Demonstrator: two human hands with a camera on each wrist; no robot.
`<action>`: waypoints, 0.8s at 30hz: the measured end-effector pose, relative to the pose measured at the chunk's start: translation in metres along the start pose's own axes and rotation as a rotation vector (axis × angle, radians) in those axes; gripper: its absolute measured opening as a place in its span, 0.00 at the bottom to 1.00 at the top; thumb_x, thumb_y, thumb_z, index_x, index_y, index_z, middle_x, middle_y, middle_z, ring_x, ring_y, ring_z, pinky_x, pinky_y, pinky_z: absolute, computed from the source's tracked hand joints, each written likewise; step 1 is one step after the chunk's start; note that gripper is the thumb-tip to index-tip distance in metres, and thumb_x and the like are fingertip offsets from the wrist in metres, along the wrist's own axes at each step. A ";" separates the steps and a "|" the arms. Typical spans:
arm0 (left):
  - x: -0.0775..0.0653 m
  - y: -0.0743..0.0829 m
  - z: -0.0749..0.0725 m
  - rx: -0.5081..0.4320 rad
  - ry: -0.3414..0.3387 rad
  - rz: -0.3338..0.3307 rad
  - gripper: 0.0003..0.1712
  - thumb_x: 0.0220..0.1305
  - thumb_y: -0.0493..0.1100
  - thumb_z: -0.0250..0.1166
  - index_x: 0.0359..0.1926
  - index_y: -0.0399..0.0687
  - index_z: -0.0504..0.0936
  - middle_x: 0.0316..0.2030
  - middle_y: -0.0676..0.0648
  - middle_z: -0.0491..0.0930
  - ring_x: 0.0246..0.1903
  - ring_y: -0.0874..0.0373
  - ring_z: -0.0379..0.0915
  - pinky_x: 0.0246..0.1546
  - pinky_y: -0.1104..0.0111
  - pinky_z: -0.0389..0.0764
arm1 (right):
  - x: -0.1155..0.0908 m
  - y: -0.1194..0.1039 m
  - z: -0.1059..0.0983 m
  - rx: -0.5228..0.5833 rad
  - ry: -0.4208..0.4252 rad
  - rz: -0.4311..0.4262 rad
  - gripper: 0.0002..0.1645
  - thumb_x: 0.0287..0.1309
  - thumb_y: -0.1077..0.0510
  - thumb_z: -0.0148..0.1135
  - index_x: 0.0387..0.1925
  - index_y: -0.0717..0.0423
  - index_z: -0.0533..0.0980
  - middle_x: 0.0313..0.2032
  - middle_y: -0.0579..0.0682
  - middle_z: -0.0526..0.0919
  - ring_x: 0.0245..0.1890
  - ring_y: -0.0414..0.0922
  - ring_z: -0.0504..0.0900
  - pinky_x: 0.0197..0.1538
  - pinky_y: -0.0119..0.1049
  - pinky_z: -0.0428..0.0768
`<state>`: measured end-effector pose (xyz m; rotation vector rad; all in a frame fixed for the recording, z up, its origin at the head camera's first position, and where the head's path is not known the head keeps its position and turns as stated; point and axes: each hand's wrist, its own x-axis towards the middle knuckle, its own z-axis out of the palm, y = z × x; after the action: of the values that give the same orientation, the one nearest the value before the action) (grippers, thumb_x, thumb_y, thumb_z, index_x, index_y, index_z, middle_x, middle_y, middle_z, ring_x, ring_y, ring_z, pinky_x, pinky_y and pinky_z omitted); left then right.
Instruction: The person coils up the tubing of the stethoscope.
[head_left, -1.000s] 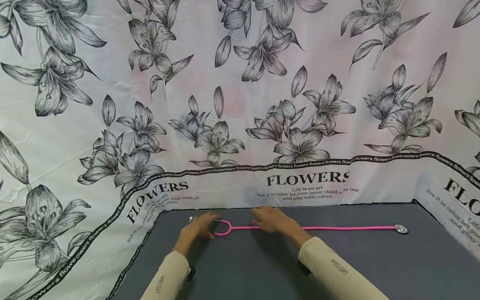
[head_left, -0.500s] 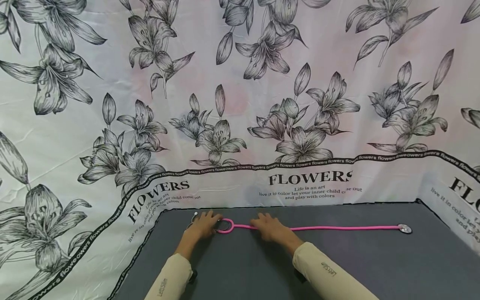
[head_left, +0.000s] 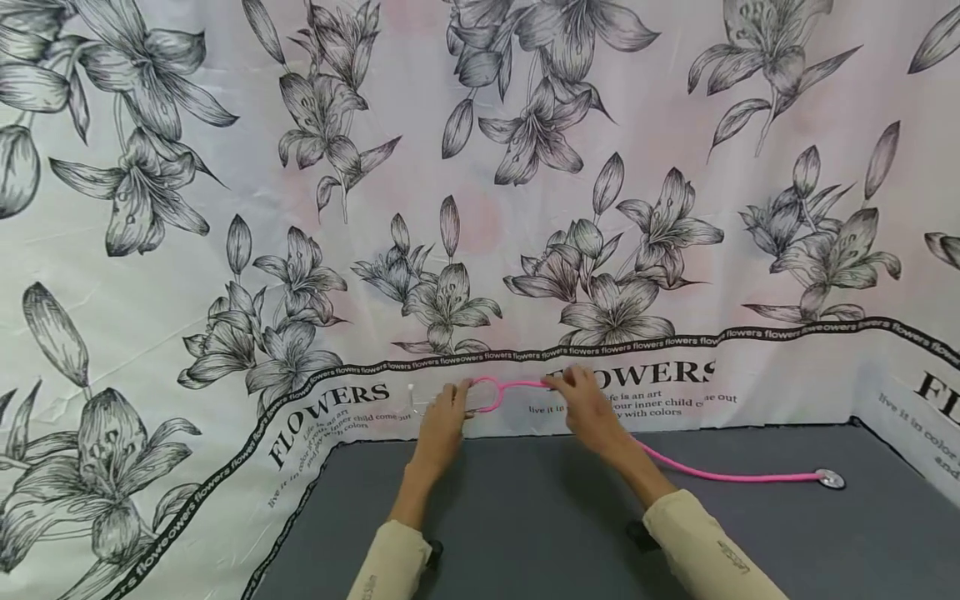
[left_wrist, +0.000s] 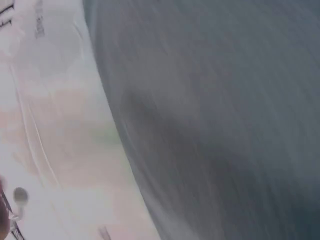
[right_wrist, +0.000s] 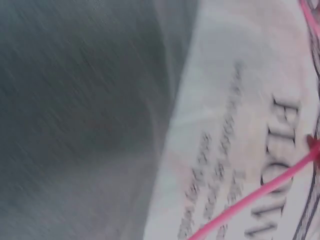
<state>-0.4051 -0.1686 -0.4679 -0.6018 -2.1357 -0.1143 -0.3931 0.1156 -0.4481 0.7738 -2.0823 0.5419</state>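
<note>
A stethoscope [head_left: 735, 477] with pink tubing is partly lifted in the head view. My left hand [head_left: 441, 427] grips its metal ear tubes beside the pink fork [head_left: 498, 395]; a pale ear tip [head_left: 411, 388] shows past the fingers. Farther along, my right hand [head_left: 592, 414] pinches the single tube just right of the fork. From there the tubing slopes down behind the right forearm to the chest piece [head_left: 831, 478], which lies on the table. The right wrist view catches the pink tube [right_wrist: 250, 198] and a bit of fingertip. At the left wrist view's edge is a rounded ear tip [left_wrist: 20, 195].
The dark grey table [head_left: 525, 517] ends at a back wall hung with white flower-printed sheeting [head_left: 465, 292]. More sheeting [head_left: 930, 425] closes in the right side, and the left side is covered too.
Both hands have risen off the table with the fork end of the stethoscope, now in front of the sheeting. The chest piece stays on the table. The head view has shifted slightly.
</note>
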 end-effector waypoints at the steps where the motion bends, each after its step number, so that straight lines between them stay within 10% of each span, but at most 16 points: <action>1: 0.007 0.008 0.007 0.007 0.096 0.007 0.38 0.56 0.34 0.78 0.67 0.41 0.74 0.42 0.41 0.78 0.35 0.49 0.79 0.30 0.58 0.77 | 0.002 0.009 -0.005 -0.016 0.069 -0.021 0.42 0.41 0.88 0.53 0.56 0.58 0.84 0.40 0.58 0.74 0.37 0.49 0.69 0.31 0.35 0.67; 9: 0.067 0.059 0.036 -0.072 0.570 0.041 0.43 0.50 0.34 0.77 0.69 0.41 0.75 0.47 0.40 0.77 0.37 0.52 0.73 0.39 0.60 0.71 | 0.021 0.058 -0.048 -0.098 0.458 -0.128 0.36 0.51 0.87 0.48 0.52 0.60 0.86 0.42 0.66 0.76 0.37 0.53 0.69 0.40 0.41 0.67; 16: 0.074 0.094 0.037 -0.117 0.662 0.119 0.29 0.65 0.39 0.69 0.67 0.44 0.79 0.44 0.43 0.79 0.37 0.54 0.75 0.44 0.62 0.72 | -0.010 0.069 -0.067 -0.077 0.640 -0.168 0.31 0.56 0.86 0.47 0.49 0.63 0.87 0.42 0.71 0.77 0.36 0.56 0.69 0.42 0.41 0.65; 24: 0.074 0.106 0.038 -0.139 0.636 0.081 0.24 0.75 0.46 0.59 0.68 0.44 0.78 0.44 0.45 0.79 0.39 0.55 0.77 0.44 0.65 0.73 | -0.014 0.076 -0.076 -0.077 0.610 -0.178 0.25 0.67 0.80 0.47 0.53 0.64 0.85 0.43 0.70 0.79 0.38 0.58 0.74 0.42 0.41 0.67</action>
<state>-0.4209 -0.0365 -0.4465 -0.6301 -1.4942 -0.3613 -0.3968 0.2219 -0.4242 0.6408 -1.4493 0.5163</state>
